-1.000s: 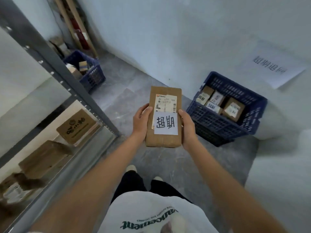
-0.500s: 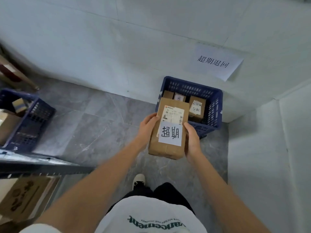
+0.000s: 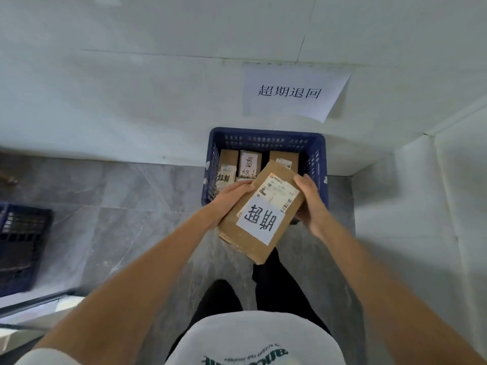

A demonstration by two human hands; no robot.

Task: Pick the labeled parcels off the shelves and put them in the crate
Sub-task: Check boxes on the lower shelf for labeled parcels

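I hold a brown cardboard parcel [image 3: 259, 210] with a shipping label and a white handwritten sticker, tilted to the right. My left hand [image 3: 228, 200] grips its left edge and my right hand [image 3: 309, 204] grips its right edge. The parcel hangs over the near rim of a blue plastic crate [image 3: 320, 164] that stands against the white wall. Several labeled cardboard parcels [image 3: 250, 164] lie inside the crate, partly hidden behind the held one.
A paper sign [image 3: 290, 92] with printed characters hangs on the wall above the crate. A second blue crate [image 3: 21, 243] sits at the left on the grey tiled floor. A metal shelf edge [image 3: 29, 304] shows at lower left. A white wall corner closes the right side.
I have turned and stepped toward the crate, which now lies straight ahead and closer. The parcel has tilted to the right and moved over the crate's near rim. The shelves have slid out of view.
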